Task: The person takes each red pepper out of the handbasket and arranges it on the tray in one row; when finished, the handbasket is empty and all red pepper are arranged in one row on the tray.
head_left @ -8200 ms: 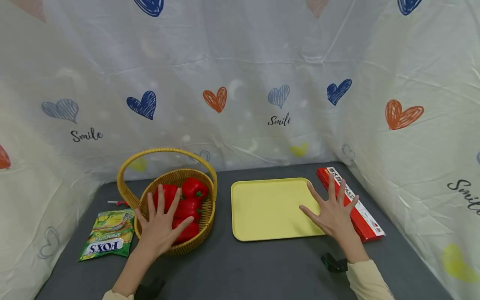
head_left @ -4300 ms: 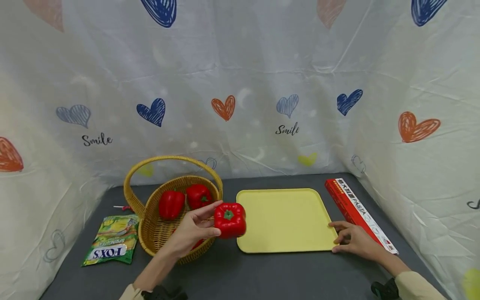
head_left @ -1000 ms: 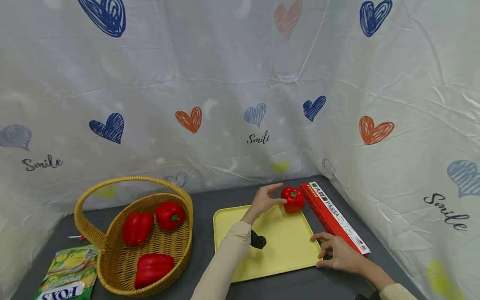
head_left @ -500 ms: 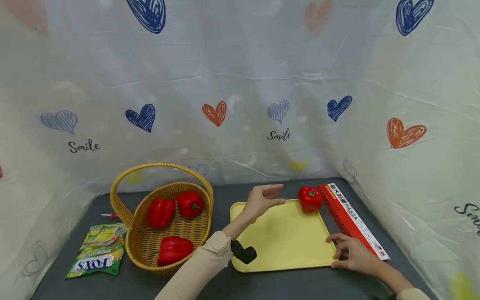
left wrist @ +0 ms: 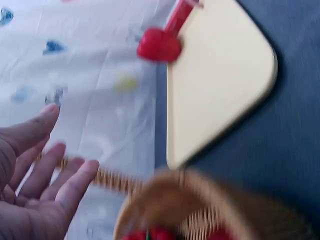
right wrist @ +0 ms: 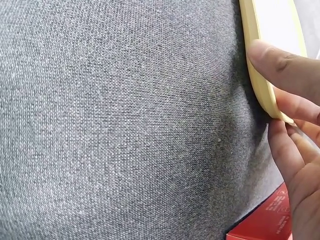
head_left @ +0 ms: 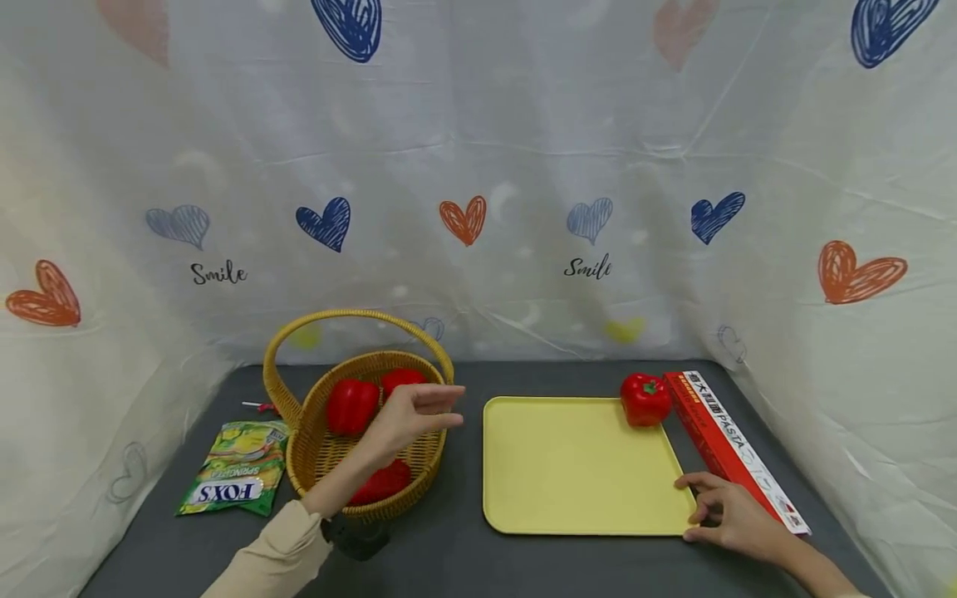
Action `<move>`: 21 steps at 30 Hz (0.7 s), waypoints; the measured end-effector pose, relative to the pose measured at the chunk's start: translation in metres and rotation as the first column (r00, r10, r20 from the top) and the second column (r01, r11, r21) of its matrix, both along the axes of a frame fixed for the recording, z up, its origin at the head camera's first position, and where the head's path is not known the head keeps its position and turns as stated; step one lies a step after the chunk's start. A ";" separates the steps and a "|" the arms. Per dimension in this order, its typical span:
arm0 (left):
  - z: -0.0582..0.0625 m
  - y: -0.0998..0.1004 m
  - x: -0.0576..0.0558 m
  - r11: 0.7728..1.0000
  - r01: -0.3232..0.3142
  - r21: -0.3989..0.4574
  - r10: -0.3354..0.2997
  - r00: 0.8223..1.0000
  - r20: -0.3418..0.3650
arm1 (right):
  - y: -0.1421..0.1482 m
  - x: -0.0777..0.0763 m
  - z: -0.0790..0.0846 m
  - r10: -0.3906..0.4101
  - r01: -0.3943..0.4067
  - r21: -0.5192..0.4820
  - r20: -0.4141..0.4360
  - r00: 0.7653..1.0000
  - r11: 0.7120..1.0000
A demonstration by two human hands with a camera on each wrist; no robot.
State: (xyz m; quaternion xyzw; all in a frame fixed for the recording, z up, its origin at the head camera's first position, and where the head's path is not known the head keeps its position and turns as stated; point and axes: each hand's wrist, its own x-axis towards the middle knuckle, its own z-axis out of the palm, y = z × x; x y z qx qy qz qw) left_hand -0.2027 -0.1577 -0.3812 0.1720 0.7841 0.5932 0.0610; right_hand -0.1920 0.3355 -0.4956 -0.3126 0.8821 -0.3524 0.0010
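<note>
My left hand (head_left: pixel 411 419) hovers over the right side of the wicker basket (head_left: pixel 299 453), fingers extended and nothing between them. Inside the basket lie red bell peppers: one at the left (head_left: pixel 351 407), one at the back (head_left: pixel 404 379) partly behind the hand, and one at the front (head_left: pixel 385 482). Another red bell pepper (head_left: pixel 645 400) sits upright at the far right corner of the yellow tray (head_left: pixel 583 465). At the tray's near right corner, my right hand (head_left: pixel 728 515) pinches the rim; the right wrist view shows its thumb (right wrist: pixel 272 57) against the edge.
A red pasta box (head_left: pixel 736 453) lies slanted along the tray's right side. Left of the basket are a green FOX'S candy bag (head_left: pixel 235 465) and a small red-and-white item (head_left: pixel 260 406). A heart-printed curtain hangs behind and on both sides.
My left hand took a bell pepper from the basket, let it go at the tray's far right corner, and moved back left over the basket. My right hand took hold of the tray's corner.
</note>
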 end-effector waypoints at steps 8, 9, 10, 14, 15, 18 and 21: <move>0.006 -0.087 -0.010 0.982 -0.113 -0.154 0.105 0.992 -0.064 | 0.000 0.000 -0.001 -0.015 0.015 0.004 -0.019 1.000 1.000; 0.006 -0.094 -0.011 0.974 -0.137 -0.178 0.127 0.989 -0.069 | 0.000 0.001 -0.002 -0.019 0.019 0.003 -0.024 1.000 1.000; 0.006 -0.101 -0.012 0.964 -0.166 -0.206 0.152 0.985 -0.078 | 0.001 0.001 -0.002 -0.023 0.023 0.004 -0.026 0.999 1.000; 0.004 -0.119 -0.015 0.915 -0.269 -0.300 0.251 0.963 -0.098 | 0.004 0.002 -0.003 -0.027 0.027 0.006 -0.009 1.000 1.000; 0.003 -0.122 -0.015 0.904 -0.290 -0.314 0.274 0.957 -0.094 | 0.004 0.002 -0.003 -0.031 0.031 0.004 -0.001 1.000 1.000; -0.002 -0.126 -0.015 0.862 -0.353 -0.365 0.356 0.932 -0.063 | 0.004 0.002 -0.004 -0.028 0.028 -0.009 0.013 1.000 1.000; -0.005 -0.129 -0.016 0.822 -0.387 -0.417 0.420 0.908 -0.015 | 0.002 -0.001 -0.004 -0.009 0.009 -0.027 0.005 1.000 1.000</move>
